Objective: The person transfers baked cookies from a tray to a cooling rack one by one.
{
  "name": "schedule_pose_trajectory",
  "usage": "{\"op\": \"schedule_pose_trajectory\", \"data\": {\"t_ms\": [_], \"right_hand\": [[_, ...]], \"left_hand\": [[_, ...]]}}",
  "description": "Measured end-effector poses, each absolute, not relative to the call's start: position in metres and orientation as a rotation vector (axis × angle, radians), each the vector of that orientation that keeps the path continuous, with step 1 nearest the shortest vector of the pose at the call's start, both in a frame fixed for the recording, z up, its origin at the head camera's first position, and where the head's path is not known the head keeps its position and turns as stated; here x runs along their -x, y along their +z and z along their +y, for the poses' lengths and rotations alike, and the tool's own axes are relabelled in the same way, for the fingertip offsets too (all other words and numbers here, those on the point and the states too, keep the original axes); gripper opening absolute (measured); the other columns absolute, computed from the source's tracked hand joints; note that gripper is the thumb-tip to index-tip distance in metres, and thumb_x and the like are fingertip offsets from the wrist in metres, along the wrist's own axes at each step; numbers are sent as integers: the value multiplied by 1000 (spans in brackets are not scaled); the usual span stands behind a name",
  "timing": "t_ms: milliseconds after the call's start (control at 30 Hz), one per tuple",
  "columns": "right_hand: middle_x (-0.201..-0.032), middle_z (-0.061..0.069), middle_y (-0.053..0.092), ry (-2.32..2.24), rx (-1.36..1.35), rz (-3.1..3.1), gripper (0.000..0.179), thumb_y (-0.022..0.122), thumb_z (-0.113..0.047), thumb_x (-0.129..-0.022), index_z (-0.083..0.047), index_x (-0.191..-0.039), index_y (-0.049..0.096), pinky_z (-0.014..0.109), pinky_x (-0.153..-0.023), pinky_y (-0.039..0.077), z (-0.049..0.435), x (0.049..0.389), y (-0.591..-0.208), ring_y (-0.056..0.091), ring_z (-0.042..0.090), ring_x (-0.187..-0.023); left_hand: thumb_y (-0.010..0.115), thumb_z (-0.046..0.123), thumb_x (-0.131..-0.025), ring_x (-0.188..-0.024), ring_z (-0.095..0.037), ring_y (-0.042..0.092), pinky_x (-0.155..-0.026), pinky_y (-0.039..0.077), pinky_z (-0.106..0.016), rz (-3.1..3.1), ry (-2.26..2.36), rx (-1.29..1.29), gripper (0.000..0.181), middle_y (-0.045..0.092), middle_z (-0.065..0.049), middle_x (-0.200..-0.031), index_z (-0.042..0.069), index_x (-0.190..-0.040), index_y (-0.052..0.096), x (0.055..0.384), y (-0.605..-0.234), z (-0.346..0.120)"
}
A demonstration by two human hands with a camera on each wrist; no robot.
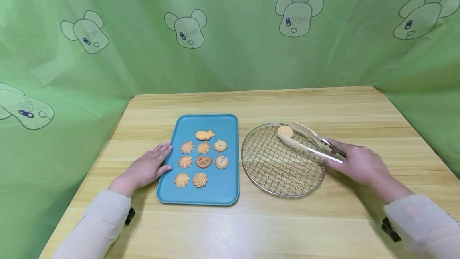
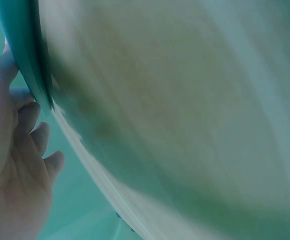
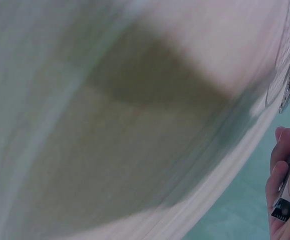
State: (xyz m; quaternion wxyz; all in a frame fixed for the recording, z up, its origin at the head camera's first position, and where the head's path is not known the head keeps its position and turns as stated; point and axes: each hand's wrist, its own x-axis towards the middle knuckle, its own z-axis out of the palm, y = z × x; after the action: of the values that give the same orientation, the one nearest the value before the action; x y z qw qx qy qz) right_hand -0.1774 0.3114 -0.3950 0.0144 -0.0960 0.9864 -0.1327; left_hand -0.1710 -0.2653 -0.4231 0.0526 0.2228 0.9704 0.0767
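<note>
My right hand [image 1: 360,164] grips a pair of tongs [image 1: 299,145] by the handle end. The pale tips straddle a round cookie [image 1: 286,131] at the far part of a round wire mesh rack [image 1: 278,167]. Left of the rack lies a blue rectangular tray [image 1: 222,125] with a fish-shaped cookie [image 1: 204,135], a pretzel-shaped cookie [image 1: 203,162], a swirl cookie [image 1: 199,180] and several flower-shaped ones. My left hand [image 1: 146,169] rests at the tray's left edge, fingers extended. The left wrist view shows its fingertips right at the tray's rim [image 2: 27,55].
A light wooden table [image 1: 251,233] carries the tray and rack side by side, a narrow gap between them. Green sheeting [image 1: 237,59] with bear-head outlines hangs behind the table and at both sides. Black clips [image 1: 390,230] show beneath the sleeves.
</note>
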Motion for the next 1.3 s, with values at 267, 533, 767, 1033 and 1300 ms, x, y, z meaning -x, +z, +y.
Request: {"op": "schedule_pose_trajectory", "data": {"t_ms": [267,533,767,1033,1300], "right_hand": [[-87,20,63,-448,325,3071,89,60,-66,-82,-15,-150,32,31,-41,37,311,178,-394,50,22,-57],[-113,25,61,-461,359,3068,98,63,-67,-78,-13,-151,27,32,-46,42,307,180,-395,55,26,-68],[-109,20,62,-471,449,3089,99,69,-62,-76,-10,-150,27,43,-52,49,300,181,-395,59,30,-75],[-109,16,60,-484,539,3109,100,71,-61,-75,-14,-151,25,51,-58,52,285,182,-395,60,36,-89],[-112,19,59,-455,621,3099,104,72,-62,-73,-17,-152,23,50,-56,53,261,184,-394,61,38,-89]], "left_hand": [[51,35,-99,-140,-37,19,-111,21,-53,2958,226,-688,66,21,-17,-154,-2,-148,27,171,-424,-267],[51,36,-99,-140,-36,19,-111,21,-53,2960,220,-685,66,22,-17,-154,-1,-148,27,171,-426,-267],[51,35,-99,-140,-37,20,-112,21,-52,2961,223,-686,65,21,-17,-154,-2,-148,27,172,-425,-266],[51,35,-99,-140,-38,20,-111,21,-52,2961,226,-688,65,21,-18,-154,-2,-148,27,172,-425,-265],[50,35,-100,-140,-37,19,-112,20,-52,2958,234,-678,66,21,-17,-155,-2,-148,27,172,-426,-266]]}}
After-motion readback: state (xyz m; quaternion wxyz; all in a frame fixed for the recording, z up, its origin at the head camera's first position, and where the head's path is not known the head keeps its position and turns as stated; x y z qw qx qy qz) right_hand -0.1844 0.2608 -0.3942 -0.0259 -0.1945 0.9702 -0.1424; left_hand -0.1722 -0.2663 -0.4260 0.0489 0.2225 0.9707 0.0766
